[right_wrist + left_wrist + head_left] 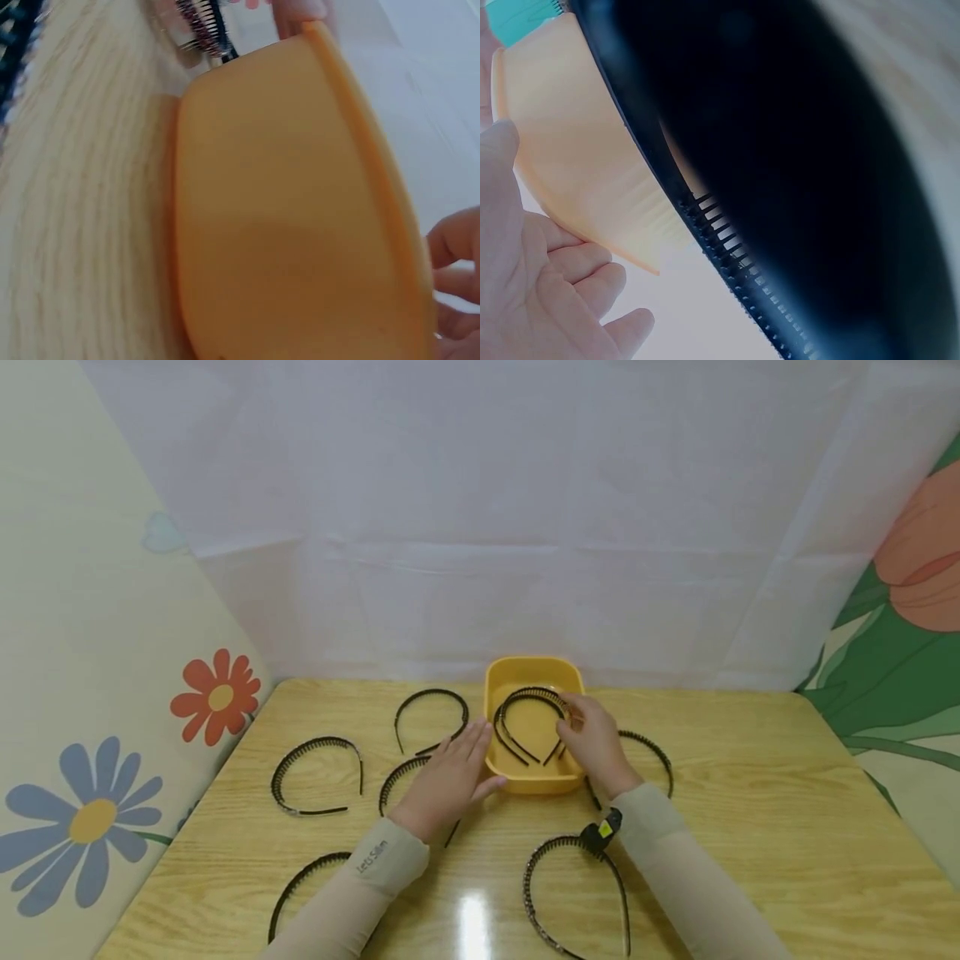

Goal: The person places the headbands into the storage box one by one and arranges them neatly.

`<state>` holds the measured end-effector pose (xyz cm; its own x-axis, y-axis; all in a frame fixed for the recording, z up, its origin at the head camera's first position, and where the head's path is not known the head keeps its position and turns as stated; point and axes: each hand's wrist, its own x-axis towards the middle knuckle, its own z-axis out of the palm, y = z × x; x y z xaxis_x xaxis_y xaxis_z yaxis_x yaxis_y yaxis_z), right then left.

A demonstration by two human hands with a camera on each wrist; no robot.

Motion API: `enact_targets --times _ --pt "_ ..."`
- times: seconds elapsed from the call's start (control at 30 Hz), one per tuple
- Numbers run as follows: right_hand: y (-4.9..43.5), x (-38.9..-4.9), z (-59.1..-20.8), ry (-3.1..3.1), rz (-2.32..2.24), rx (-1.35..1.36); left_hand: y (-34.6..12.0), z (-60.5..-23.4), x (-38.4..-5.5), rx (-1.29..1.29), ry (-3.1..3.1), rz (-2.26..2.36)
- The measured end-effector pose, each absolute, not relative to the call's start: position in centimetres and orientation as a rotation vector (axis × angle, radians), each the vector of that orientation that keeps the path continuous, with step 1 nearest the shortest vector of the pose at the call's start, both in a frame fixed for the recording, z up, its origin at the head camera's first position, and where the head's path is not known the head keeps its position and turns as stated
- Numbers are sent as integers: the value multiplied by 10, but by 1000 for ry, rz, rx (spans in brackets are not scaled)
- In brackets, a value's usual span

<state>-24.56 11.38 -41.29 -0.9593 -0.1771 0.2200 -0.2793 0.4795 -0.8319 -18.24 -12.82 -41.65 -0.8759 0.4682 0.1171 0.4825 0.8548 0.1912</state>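
Observation:
A yellow plastic bin [536, 783] stands near the back edge of the table, with black toothed headbands [504, 742] inside its rim. At its right side my right hand [596, 739] pinches a black headband [534, 691] by one end, with the arc over the bin. My left hand [453, 777] rests against the bin's left wall, fingers stretched along it and thumb at the front corner. In the left wrist view the fingers [577, 262] lie beside the bin's wall [592, 142]. Below the left hand, a toothed headband [388, 783] is partly hidden on the table.
More headbands lie around: one [279, 777] at left, another [431, 691] at the back, one [300, 872] partly beneath the left sleeve. To the right, a headband [660, 756] lies behind the right wrist, and a patterned one [529, 893] sits in front. A white sheet [465, 527] hangs behind.

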Motion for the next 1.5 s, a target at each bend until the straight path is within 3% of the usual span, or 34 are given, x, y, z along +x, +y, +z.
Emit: enact_targets --times 0.47,1.5 --pt "143 -242 -396 -2417 1708 389 -128 -417 -182 -762 -2961 -302" --pt "224 -238 -417 -2652 1341 80 -127 -416 -182 -761 -2965 -250"
